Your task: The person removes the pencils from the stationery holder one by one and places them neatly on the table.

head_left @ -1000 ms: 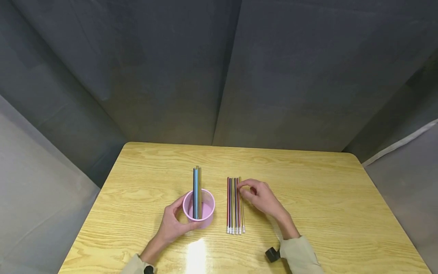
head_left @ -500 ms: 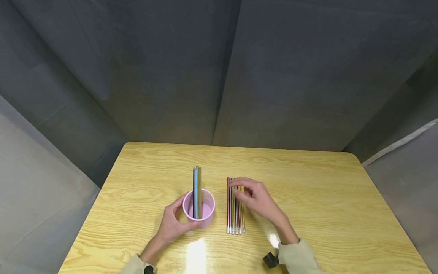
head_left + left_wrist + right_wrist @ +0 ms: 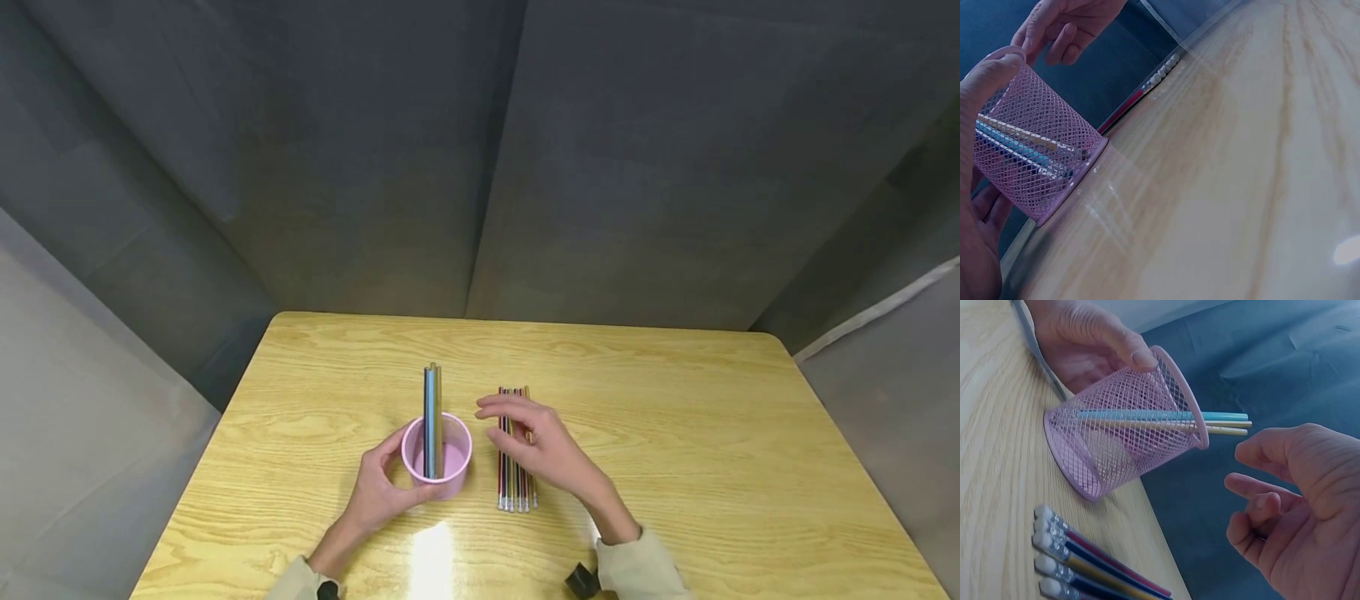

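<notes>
A pink mesh pencil cup (image 3: pixel 454 487) stands upright on the table. My left hand (image 3: pixel 377 493) grips it from the left, with the thumb near the rim in the left wrist view. Several pencils (image 3: pixel 432 400), light blue, dark and gold, lean upright inside the cup. To its right, a row of pencils (image 3: pixel 512 497) in red, dark and gold lies side by side, white erasers towards me. Over the far part of this row hovers my right hand (image 3: pixel 542 446), fingers loosely bent and apart. Nothing shows between its fingers in the right wrist view.
The wooden table (image 3: pixel 675 433) reaches back to a dark grey curtain (image 3: pixel 600 208). Paler cloth (image 3: pixel 90 467) hangs at the left side. A black wrist device (image 3: pixel 582 581) sits at the right sleeve.
My right hand has moved left from the right end of the pencil row, across it towards the cup, with its fingers spreading. The left hand and the cup have stayed in place.
</notes>
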`<action>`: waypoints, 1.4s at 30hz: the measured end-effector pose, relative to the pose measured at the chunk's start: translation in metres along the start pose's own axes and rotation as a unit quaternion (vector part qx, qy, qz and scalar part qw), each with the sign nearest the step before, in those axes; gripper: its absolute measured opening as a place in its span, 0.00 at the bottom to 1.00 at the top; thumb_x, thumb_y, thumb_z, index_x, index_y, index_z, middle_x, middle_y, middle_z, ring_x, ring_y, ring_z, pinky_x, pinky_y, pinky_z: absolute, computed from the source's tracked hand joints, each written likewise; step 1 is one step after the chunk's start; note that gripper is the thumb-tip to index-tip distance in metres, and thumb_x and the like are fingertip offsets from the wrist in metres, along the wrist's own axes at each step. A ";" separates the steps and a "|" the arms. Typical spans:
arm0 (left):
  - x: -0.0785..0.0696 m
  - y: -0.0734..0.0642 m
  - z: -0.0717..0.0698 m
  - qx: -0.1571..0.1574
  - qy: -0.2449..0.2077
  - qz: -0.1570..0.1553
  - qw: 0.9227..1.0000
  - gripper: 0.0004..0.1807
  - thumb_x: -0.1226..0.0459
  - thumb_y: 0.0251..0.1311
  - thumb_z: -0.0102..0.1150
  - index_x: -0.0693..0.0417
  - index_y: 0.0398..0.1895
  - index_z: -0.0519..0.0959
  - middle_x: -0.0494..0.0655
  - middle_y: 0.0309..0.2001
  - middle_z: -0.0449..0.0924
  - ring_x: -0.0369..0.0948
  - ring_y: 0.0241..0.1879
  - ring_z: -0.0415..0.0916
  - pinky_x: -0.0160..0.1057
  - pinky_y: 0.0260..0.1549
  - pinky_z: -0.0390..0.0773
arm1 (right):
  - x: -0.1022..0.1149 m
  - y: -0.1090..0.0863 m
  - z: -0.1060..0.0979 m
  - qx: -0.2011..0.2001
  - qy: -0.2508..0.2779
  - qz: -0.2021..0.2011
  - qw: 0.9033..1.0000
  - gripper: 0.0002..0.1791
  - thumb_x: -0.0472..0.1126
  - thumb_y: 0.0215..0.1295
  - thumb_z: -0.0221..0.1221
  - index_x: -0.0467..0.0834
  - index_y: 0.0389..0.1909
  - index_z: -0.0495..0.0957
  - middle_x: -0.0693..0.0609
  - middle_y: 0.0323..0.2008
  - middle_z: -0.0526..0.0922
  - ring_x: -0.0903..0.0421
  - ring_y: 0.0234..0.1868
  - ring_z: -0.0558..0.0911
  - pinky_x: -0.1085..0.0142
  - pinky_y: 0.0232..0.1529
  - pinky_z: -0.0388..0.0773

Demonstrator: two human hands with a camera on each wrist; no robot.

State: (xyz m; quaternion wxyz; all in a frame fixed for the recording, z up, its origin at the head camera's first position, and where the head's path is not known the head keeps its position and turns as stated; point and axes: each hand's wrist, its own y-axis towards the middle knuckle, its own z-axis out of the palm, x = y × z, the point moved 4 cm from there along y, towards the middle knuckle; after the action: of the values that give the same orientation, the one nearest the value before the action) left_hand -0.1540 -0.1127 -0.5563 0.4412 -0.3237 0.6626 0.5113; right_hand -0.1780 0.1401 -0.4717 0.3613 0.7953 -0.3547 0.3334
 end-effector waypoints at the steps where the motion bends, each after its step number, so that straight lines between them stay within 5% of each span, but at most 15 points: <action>1: 0.000 0.000 0.000 0.001 0.001 0.001 1.000 0.50 0.73 0.42 0.83 0.59 0.73 0.71 0.60 0.66 0.79 0.46 0.65 0.78 0.45 0.71 0.73 | 0.001 0.000 0.001 0.003 0.001 -0.001 1.000 0.16 0.37 0.71 0.65 0.44 0.58 0.84 0.46 0.62 0.84 0.65 0.22 0.68 0.70 0.21 0.71; 6: 0.001 0.001 0.000 0.000 0.003 0.005 1.000 0.50 0.73 0.41 0.84 0.59 0.73 0.71 0.59 0.66 0.79 0.46 0.65 0.78 0.45 0.70 0.74 | 0.007 0.006 0.006 0.013 -0.002 -0.013 1.000 0.17 0.37 0.72 0.65 0.46 0.60 0.84 0.49 0.64 0.83 0.66 0.28 0.74 0.72 0.29 0.77; 10: 0.001 0.001 0.000 0.001 0.004 0.007 1.000 0.50 0.73 0.42 0.83 0.60 0.73 0.71 0.59 0.66 0.79 0.46 0.65 0.78 0.46 0.71 0.73 | 0.012 0.012 0.014 0.025 0.013 -0.021 0.999 0.17 0.36 0.72 0.64 0.45 0.60 0.84 0.49 0.64 0.82 0.65 0.23 0.69 0.70 0.22 0.72; 20: 0.001 0.000 0.000 0.003 0.007 0.003 1.000 0.50 0.72 0.43 0.83 0.59 0.74 0.71 0.58 0.67 0.79 0.46 0.65 0.78 0.42 0.70 0.74 | 0.011 0.015 0.040 0.059 0.013 -0.014 0.998 0.19 0.43 0.77 0.60 0.47 0.66 0.80 0.46 0.70 0.76 0.61 0.26 0.71 0.70 0.26 0.74; 24: 0.001 0.000 -0.001 0.003 0.013 0.003 1.000 0.50 0.72 0.43 0.83 0.58 0.74 0.71 0.57 0.67 0.79 0.46 0.65 0.78 0.41 0.71 0.72 | 0.007 0.014 0.048 0.059 0.022 0.000 0.998 0.22 0.44 0.79 0.58 0.49 0.71 0.76 0.50 0.73 0.73 0.55 0.47 0.81 0.64 0.43 0.82; 28: 0.002 0.000 -0.001 0.004 0.018 0.003 1.000 0.50 0.71 0.43 0.83 0.58 0.74 0.70 0.57 0.67 0.79 0.46 0.65 0.77 0.42 0.72 0.71 | 0.005 0.014 0.052 0.065 0.038 0.012 0.997 0.23 0.44 0.80 0.56 0.52 0.73 0.73 0.52 0.75 0.70 0.47 0.74 0.70 0.47 0.69 0.75; 33: 0.001 -0.001 -0.001 0.002 0.024 0.005 1.000 0.50 0.71 0.44 0.83 0.58 0.74 0.70 0.57 0.67 0.79 0.45 0.65 0.77 0.39 0.71 0.72 | 0.003 0.013 0.054 0.079 0.053 0.025 0.995 0.23 0.44 0.81 0.54 0.53 0.74 0.72 0.53 0.77 0.68 0.47 0.79 0.64 0.38 0.77 0.61; 42: 0.001 -0.001 0.000 0.001 0.017 0.007 1.000 0.50 0.72 0.43 0.83 0.59 0.74 0.70 0.59 0.67 0.78 0.45 0.65 0.77 0.42 0.71 0.72 | 0.001 0.013 0.052 0.075 0.046 0.026 0.996 0.23 0.44 0.82 0.53 0.54 0.74 0.72 0.54 0.77 0.68 0.47 0.78 0.64 0.37 0.76 0.62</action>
State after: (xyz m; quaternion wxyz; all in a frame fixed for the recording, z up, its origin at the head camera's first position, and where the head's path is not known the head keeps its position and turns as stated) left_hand -0.1541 -0.1133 -0.5574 0.4267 -0.3270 0.6727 0.5084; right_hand -0.1736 0.0914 -0.4928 0.3082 0.7946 -0.3322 0.4041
